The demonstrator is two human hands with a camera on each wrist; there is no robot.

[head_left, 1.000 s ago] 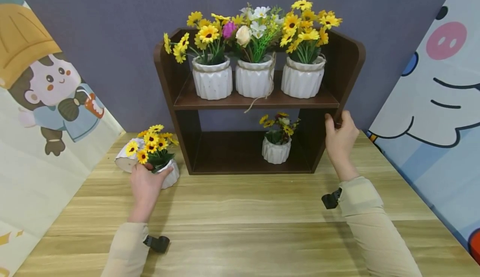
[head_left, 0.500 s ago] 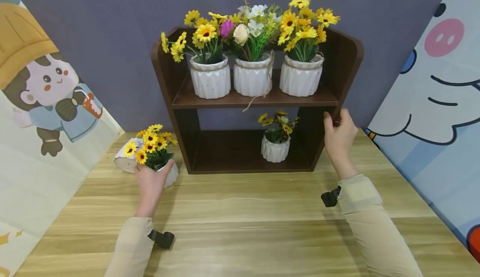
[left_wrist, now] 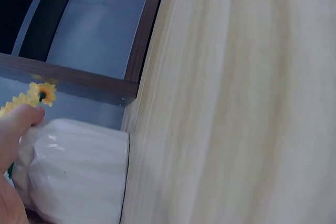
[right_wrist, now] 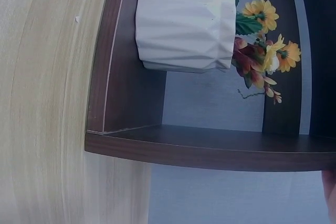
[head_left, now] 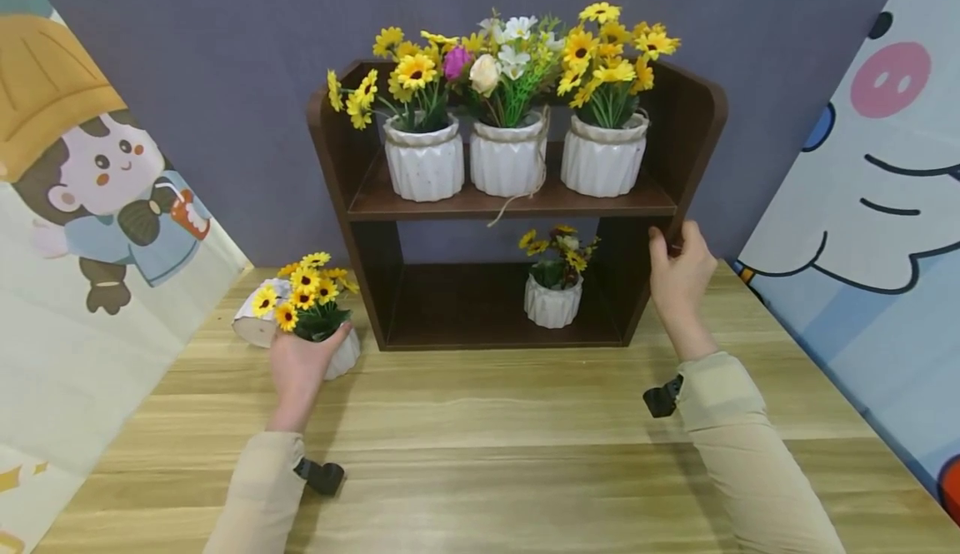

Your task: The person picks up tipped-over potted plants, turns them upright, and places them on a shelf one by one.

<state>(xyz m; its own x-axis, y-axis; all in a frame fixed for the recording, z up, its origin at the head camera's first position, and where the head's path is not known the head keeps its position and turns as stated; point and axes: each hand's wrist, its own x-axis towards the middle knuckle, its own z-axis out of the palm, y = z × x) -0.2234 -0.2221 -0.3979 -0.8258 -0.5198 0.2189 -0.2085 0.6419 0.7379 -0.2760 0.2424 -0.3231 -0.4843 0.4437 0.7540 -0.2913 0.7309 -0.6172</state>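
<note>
My left hand (head_left: 296, 368) is round a small white ribbed flowerpot (head_left: 343, 354) of yellow daisies (head_left: 303, 287), left of the shelf. Its thumb lies along the pot's rim; the other fingers are hidden behind the pot. In the left wrist view the white flowerpot (left_wrist: 79, 166) has its base on or very near the table. My right hand (head_left: 681, 279) grips the right side panel of the dark brown two-tier shelf (head_left: 513, 202), thumb on the inner side. Only a sliver of the right hand (right_wrist: 329, 192) shows in the right wrist view.
Behind the left hand a white pot (head_left: 255, 316) lies on its side. Three larger white pots of flowers, one in the middle (head_left: 506, 158), fill the top tier. A smaller flowerpot (head_left: 552, 300) stands at the lower tier's right. Wood-grain table (head_left: 487, 437) extends in front.
My left hand has shifted slightly right and its fingers have gone from among the flowers to behind the pot. The right hand stays on the shelf panel; the pots stay in place.
</note>
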